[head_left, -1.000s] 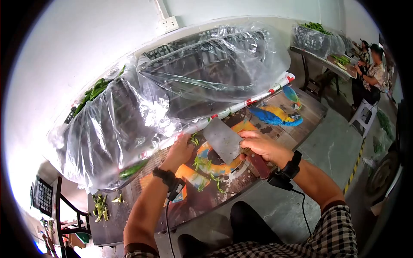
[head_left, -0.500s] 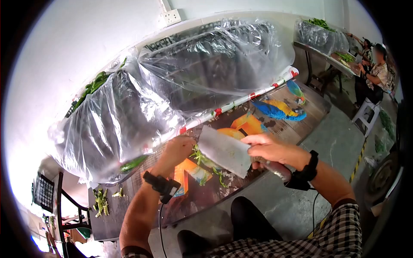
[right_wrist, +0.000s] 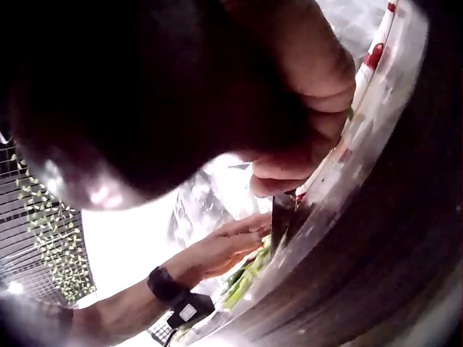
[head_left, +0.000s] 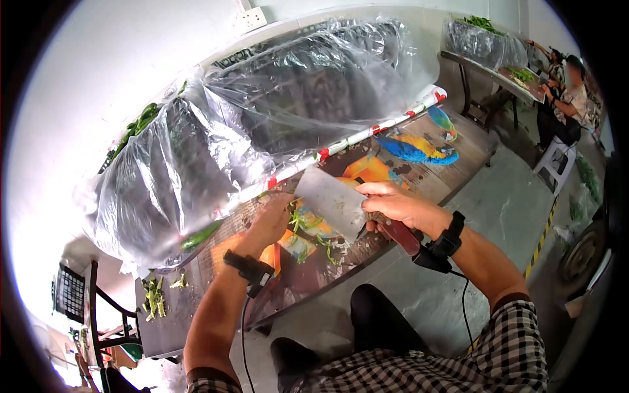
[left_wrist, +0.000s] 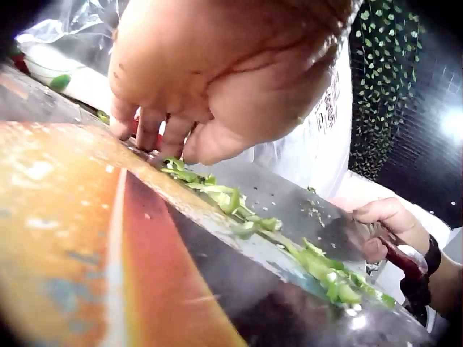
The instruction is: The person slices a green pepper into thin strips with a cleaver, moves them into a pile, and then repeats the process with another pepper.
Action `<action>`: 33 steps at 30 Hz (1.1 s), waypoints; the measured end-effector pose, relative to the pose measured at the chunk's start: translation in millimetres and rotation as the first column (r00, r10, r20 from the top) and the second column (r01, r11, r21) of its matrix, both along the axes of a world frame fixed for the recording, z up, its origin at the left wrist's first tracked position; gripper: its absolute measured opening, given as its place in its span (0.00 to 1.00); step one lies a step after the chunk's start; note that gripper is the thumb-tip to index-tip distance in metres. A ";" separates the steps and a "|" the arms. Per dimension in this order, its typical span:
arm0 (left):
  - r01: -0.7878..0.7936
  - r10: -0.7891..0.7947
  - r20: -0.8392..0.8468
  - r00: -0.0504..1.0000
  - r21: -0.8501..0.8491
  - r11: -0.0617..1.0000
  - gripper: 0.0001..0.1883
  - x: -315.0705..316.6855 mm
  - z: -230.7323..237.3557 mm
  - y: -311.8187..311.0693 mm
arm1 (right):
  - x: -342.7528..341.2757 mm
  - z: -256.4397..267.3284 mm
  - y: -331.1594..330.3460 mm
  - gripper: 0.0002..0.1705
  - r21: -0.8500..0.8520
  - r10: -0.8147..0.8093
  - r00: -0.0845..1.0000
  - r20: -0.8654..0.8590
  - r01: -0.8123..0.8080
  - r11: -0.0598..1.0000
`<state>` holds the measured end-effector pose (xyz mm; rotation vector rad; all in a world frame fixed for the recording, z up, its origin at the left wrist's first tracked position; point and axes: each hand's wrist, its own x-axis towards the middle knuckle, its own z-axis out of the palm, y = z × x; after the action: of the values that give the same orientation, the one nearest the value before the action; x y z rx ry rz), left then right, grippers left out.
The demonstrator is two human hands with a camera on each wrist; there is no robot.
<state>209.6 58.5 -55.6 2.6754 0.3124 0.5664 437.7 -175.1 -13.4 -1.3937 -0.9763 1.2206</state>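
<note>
Cleaver (head_left: 331, 202) has turned slightly.

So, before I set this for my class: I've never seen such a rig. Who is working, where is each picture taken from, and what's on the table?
There is no machine: a person works bare-handed. The wide view comes from the head; the two close views come from wrist cameras, left and right. The right hand grips a broad cleaver. The left hand is bent beside the blade; whatever its fingers may hold is hidden. Cut green pieces and a small heap lie on the table.
</note>
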 end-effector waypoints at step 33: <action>0.015 -0.023 -0.197 0.980 -0.044 0.999 0.19 34.2 26.3 -5.5 | -104.4 -28.3 -52.3 0.26 0.116 -0.258 0.932 -0.253 0.294 0.949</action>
<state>243.8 53.0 -29.3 2.6947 0.3488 0.2841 333.3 -227.4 -41.6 -1.1894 -0.6664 1.0475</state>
